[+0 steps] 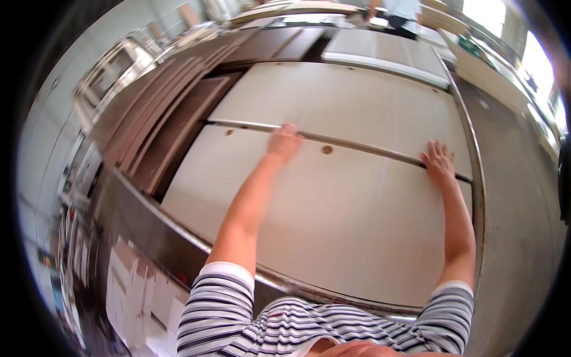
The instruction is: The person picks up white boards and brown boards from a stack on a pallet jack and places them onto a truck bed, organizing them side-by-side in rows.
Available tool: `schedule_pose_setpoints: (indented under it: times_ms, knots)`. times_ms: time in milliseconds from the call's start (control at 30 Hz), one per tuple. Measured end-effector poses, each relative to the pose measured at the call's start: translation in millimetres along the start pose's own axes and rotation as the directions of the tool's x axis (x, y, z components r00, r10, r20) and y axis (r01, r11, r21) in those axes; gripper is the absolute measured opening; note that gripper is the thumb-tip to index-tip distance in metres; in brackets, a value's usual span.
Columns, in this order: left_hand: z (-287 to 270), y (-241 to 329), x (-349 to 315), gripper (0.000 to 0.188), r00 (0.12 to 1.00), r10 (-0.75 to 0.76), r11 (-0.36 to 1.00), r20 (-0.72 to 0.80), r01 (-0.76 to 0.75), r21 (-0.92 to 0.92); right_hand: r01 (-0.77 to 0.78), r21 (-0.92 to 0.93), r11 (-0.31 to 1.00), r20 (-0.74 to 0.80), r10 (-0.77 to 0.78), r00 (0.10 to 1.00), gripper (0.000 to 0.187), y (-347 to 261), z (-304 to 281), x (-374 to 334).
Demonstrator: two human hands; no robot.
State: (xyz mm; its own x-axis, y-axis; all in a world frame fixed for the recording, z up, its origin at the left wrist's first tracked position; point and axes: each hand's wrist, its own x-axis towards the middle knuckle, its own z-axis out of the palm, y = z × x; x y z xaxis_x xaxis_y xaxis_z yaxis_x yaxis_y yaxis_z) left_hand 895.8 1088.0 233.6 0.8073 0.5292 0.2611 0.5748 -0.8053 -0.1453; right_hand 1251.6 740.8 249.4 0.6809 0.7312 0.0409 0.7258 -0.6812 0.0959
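Two pale cream panels lie flat, one behind the other, with a narrow dark gap between them. The near panel point(345, 220) has small round holes along its far edge. My left hand point(285, 143), somewhat blurred, rests at that edge left of the middle, its fingers stretched toward the gap. Near the right end of the same edge lies my right hand point(439, 160), palm down with spread fingers, their tips reaching over the gap onto the far panel point(357, 107). Neither hand is closed around anything.
A metal-edged frame point(477, 154) borders the panels. To the left lie several brown boards point(157, 113); beyond the far panel is a stack of pale panels point(386, 50). Loose white pieces point(140, 291) sit low on the left. Another person point(401, 15) stands at the far side.
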Motion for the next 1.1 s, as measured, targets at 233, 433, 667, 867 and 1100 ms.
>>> schedule_pose_setpoints:
  times_ms: [233,433,667,867,1100]
  knots:
    - [-192,83,-227,0.053,0.897,0.185,0.798,-0.401,-0.375,-0.471,-0.018,-0.083,0.996,0.026,0.021,0.999,0.076,-19,-11,-13]
    - [-203,108,-490,0.042,0.827,-0.375,0.787,-0.419,0.045,-0.615,0.282,-0.191,0.94,0.091,-0.269,0.959,0.055,32,49,-6]
    - [-84,225,-765,0.058,0.369,-0.849,0.223,0.379,0.9,-0.375,0.843,0.289,0.453,-0.417,-0.733,0.537,0.049,-239,-136,-149]
    - [-68,263,-867,0.058,0.176,-0.707,-0.118,0.685,0.925,-0.36,0.833,0.52,-0.187,-0.432,-0.899,0.068,0.029,-451,-163,-457]
    - [-30,296,-953,0.042,-0.132,-0.799,-0.476,0.586,0.735,-0.484,0.255,0.799,0.545,0.596,-0.775,-0.211,0.027,-589,105,-569]
